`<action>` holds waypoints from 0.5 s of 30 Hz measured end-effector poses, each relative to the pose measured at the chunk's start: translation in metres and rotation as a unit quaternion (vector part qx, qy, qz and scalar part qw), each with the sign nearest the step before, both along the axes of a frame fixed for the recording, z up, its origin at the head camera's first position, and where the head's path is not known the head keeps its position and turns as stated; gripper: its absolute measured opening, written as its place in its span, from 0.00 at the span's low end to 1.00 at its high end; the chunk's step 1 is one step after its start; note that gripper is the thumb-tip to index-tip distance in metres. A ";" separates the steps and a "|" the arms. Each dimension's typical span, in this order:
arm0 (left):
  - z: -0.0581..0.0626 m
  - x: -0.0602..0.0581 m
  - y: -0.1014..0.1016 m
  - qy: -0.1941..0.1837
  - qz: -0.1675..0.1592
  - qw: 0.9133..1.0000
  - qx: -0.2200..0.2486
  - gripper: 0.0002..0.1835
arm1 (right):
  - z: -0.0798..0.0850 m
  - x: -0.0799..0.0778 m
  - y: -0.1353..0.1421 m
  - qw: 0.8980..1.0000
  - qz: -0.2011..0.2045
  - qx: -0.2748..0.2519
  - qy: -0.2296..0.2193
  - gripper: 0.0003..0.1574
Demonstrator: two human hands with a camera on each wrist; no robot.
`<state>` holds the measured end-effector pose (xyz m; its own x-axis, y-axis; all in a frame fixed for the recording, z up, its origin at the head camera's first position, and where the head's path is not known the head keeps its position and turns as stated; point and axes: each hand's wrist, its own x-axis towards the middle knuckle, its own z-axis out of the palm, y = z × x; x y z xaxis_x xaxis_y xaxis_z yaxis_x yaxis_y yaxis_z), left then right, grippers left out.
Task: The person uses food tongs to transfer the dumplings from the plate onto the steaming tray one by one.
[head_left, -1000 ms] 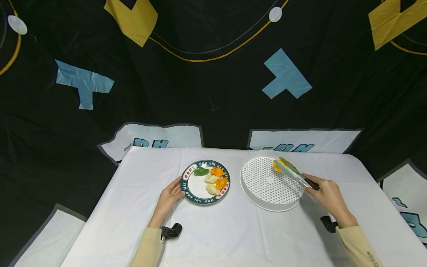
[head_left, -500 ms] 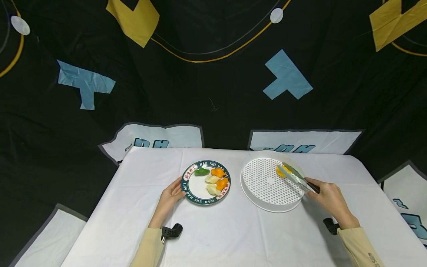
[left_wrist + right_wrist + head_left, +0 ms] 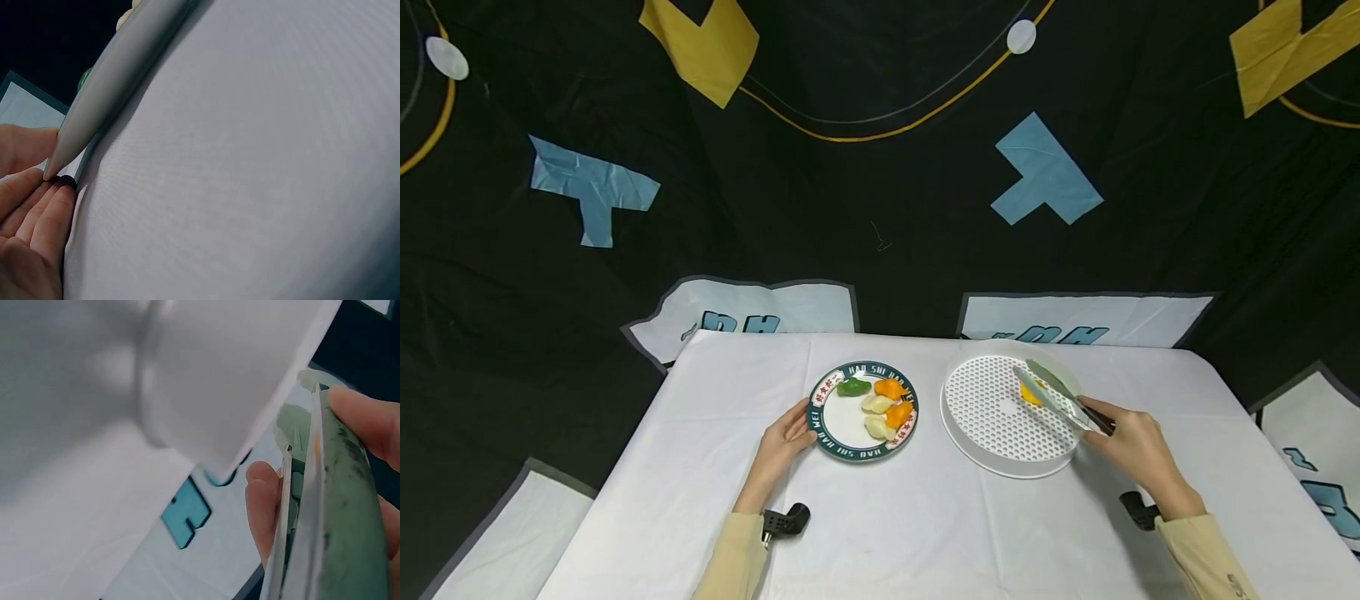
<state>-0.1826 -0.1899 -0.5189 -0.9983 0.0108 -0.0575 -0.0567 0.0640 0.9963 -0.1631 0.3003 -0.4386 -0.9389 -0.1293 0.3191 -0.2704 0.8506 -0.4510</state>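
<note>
My left hand (image 3: 784,446) pinches the near-left rim of a round plate (image 3: 842,425) with a green patterned border; the left wrist view shows thumb above and fingers below the plate edge (image 3: 109,94). On it lie a green dumpling (image 3: 853,386), two orange dumplings (image 3: 898,413) and two pale dumplings (image 3: 877,427). My right hand (image 3: 1138,450) holds tongs (image 3: 1054,402) with green tips and dark grips over a white perforated steamer tray (image 3: 988,417). A yellow dumpling (image 3: 1030,395) sits on the tray, partly hidden by the near tong arm; whether they touch, I cannot tell.
The table (image 3: 880,533) has a white cloth, and a black curtain (image 3: 850,233) with taped shapes hangs behind it. The tray's raised side wall (image 3: 231,369) fills much of the right wrist view. Plate and tray stand side by side, slightly apart.
The yellow dumpling, earlier between the tong tips, now shows lower on the tray, below the near arm. The tong tips have shifted up and left of it. My left hand and the plate stay put.
</note>
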 end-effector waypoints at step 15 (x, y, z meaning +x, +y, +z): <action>0.002 0.001 0.000 -0.003 -0.002 1.000 0.002 0.34 | 0.019 0.007 -0.043 0.998 0.051 -0.042 -0.013 0.34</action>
<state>-0.1813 -0.1898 -0.5166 -0.9979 0.0145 -0.0628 -0.0618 0.0608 0.9962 -0.1556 0.2569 -0.4193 -0.9307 -0.1972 0.3080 -0.3397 0.7780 -0.5285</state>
